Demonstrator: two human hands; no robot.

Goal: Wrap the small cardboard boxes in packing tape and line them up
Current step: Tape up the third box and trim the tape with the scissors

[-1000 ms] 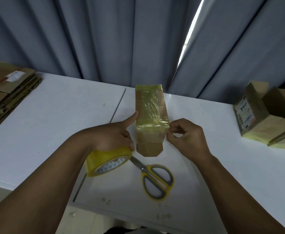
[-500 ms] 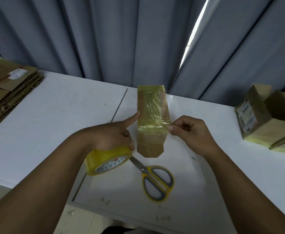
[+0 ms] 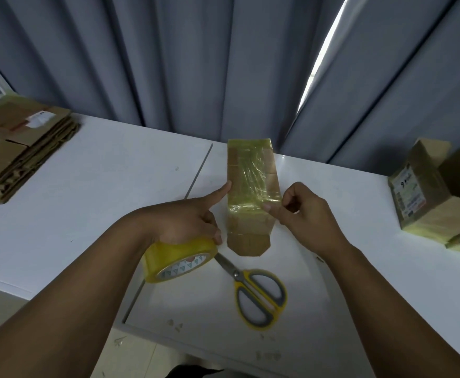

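ok, small cardboard box (image 3: pixel 250 192) is seen at frame centre on the white table (image 3: pixel 109 192), upper part wrapped in yellowish tape, lower flap bare. tape roll (image 3: pixel 179 257) is gripped under the curled fingers of the left hand (image 3: pixel 188 222), lower centre-left; its index finger is stretched out against the box's left side. the box's right edge is pinched by the right hand (image 3: pixel 305 214). scissors (image 3: pixel 256 293) are laid below the box, wrapped boxes (image 3: pixel 428 197) at right edge, flattened cardboard (image 3: pixel 18 148) upper left.
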